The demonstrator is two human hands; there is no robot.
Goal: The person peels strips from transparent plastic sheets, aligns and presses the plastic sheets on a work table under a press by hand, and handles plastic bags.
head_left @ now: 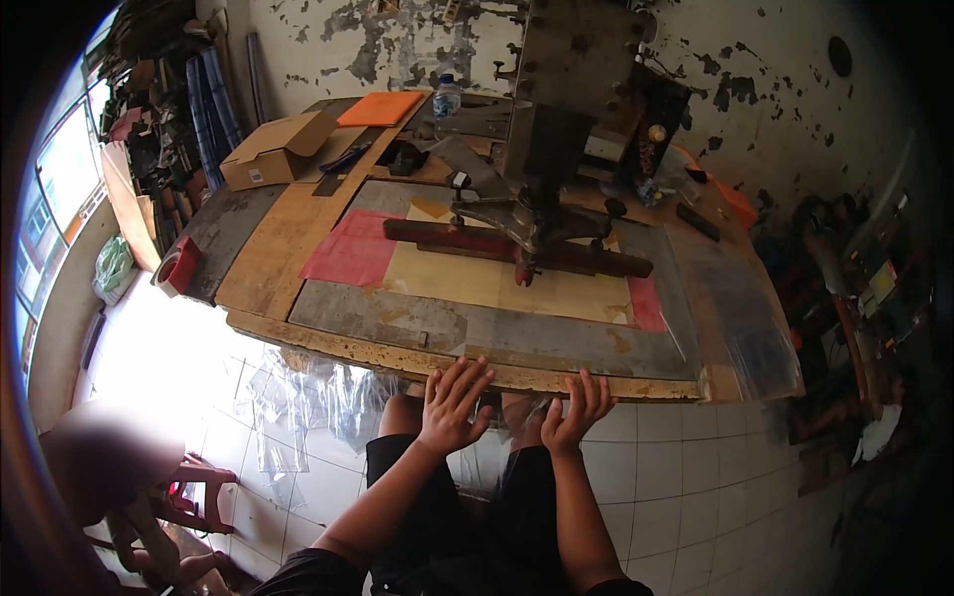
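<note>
Seems part-way along, with placing apparently done: can see a yellow sheet [467,288] lying roughly flat on the grey board [397,320], in the middle of the table [248,288], with a pink sheet [348,248] at its left end and a smaller pink piece [646,303] at its right. Can also see a long dark red bar [437,236] crossing above them, carried by the metal press [571,70] at the far side. Cannot tell from this angle about contact between bar and sheets, nor about any pressing or joining already finished. Looks, by judgement, more like laid out than completed, with no clear sign of a finished result on the board.

Find the left hand [455,407] on the near edge of the table, open, fingers spread, gripping nothing. Find the right hand [576,412] a little to the right on the same edge, likewise open and empty, fingers slightly bent. Count both as off the sheets and off the bar, well short of either.

Notice clear plastic [348,397] hanging below the near edge, left of the hands, and more clear film [760,348] over the table's right end. Note also a cardboard box [273,149] and an orange sheet [380,109] at the far left, apart from the board
</note>
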